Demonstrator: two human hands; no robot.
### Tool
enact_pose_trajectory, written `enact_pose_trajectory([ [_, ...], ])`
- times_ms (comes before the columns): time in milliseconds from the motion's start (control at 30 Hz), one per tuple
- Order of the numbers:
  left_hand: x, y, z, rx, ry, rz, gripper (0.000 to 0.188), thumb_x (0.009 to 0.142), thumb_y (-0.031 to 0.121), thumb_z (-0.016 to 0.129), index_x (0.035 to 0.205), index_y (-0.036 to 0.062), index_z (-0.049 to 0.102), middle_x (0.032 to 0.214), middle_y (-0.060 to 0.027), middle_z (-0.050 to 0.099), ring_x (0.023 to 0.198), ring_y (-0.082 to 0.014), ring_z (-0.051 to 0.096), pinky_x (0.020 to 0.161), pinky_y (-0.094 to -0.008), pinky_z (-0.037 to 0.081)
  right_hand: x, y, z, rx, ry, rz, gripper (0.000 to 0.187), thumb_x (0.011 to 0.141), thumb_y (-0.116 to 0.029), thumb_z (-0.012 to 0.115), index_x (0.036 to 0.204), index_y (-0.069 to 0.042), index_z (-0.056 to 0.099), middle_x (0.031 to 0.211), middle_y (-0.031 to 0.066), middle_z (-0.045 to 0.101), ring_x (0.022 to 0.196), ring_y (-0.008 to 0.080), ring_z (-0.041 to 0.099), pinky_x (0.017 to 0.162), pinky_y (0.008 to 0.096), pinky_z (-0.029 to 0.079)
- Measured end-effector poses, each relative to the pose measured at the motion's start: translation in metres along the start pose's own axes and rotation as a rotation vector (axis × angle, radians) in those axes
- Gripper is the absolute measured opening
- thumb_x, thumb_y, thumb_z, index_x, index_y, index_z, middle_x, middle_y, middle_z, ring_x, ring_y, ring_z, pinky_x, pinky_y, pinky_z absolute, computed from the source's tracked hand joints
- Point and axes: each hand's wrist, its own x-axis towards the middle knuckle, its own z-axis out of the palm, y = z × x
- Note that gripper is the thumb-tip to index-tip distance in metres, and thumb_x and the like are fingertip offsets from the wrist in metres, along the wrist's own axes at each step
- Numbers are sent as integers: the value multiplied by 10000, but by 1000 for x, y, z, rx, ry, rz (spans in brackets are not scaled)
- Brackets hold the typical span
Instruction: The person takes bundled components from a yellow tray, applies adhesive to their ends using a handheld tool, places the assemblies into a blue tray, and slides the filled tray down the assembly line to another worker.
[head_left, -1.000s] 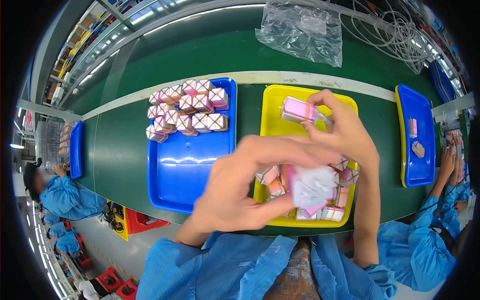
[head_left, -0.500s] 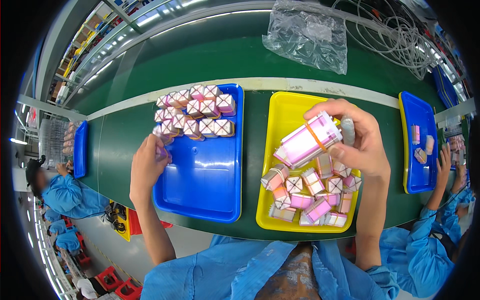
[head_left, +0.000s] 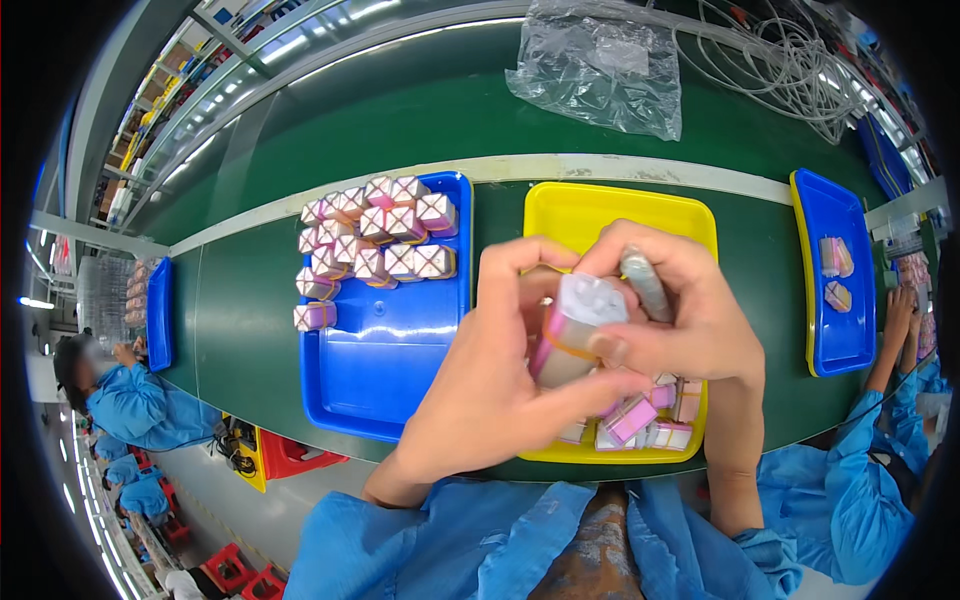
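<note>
My left hand (head_left: 490, 375) and my right hand (head_left: 695, 315) meet over the yellow tray (head_left: 560, 205), their fingers closed around a pink and white block (head_left: 570, 340) with a rubber band around it. The block is tilted, its pale end facing up, and partly hidden by fingers. A short grey rod-like thing (head_left: 648, 285) is also tucked among my right fingers; its kind is unclear. Below my hands, several similar banded blocks (head_left: 630, 420) lie jumbled in the yellow tray.
To the left, a blue tray (head_left: 390, 350) holds rows of blocks (head_left: 370, 225) with crossed ends. Another blue tray (head_left: 840, 320) with a few blocks stands at the right, near a co-worker's hands (head_left: 900, 310). A clear plastic bag (head_left: 600, 75) and coiled cable (head_left: 790, 85) lie beyond.
My left hand has let go of a block at the blue tray's left edge and come right to the block in my right hand. The block has been turned more upright.
</note>
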Motion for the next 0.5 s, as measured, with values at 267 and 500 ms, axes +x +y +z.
enact_pose_trajectory([
  [267,15,-15,-10,-232,53,-11,473,962,209,601,1327,91,326,950,-123,579,655,-187,579,609,-308,493,-12,-9,-13,-62,304,100,228,953,-242,632,1075,-50,614,746,-54,503,650,-6,429,547,179,351],
  [500,19,-14,-13,-306,-63,-158,426,976,273,571,1310,97,374,1075,-117,555,795,-183,585,649,-324,515,-9,26,-22,-624,-129,167,343,902,-287,600,994,40,640,811,250,666,741,383,665,681,434,511],
])
